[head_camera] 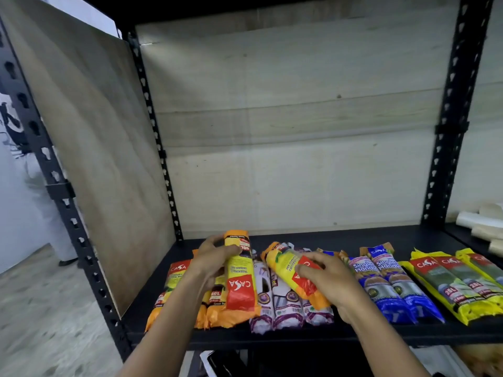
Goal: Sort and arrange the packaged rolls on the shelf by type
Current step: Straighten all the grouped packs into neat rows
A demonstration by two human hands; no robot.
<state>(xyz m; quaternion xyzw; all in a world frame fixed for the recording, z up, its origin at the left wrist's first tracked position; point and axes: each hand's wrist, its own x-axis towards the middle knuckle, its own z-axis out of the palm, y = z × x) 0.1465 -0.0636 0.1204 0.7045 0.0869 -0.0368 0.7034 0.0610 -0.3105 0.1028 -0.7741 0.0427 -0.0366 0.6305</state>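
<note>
Entry one, as I see it through the head camera: left hand [215,257], forearm slanting up from the lower left. Its fingers and thumb are curled round the far half of an orange-and-yellow roll [241,273], held over the shelved orange rolls [174,281]; I cannot tell whether it touches them. Entry two: right hand [329,281], palm down, wrist near the front edge. Its fingers and thumb are closed over the red label of a second orange roll [288,265], which lies on top of the purple-and-white rolls [277,308]. Surroundings: a plywood side panel [95,145] behind a black slotted post [68,202]; the black shelf [353,236] with bare board behind the stock; the blue rolls [381,287] just right of my right hand; the yellow-green rolls [457,284] at the far right; pale paper rolls [479,221] on the neighbouring bay. The second orange roll covers part of the purple-and-white group, and my right hand hides the near left edge of the blue group. Orientation: the shelved groups lie side by side, long axes running front to back. The roll in my left hand runs the same way, its CASA label upside down at the near end. The second orange roll lies diagonally, far end pointing back-left, near end front-right.
</note>
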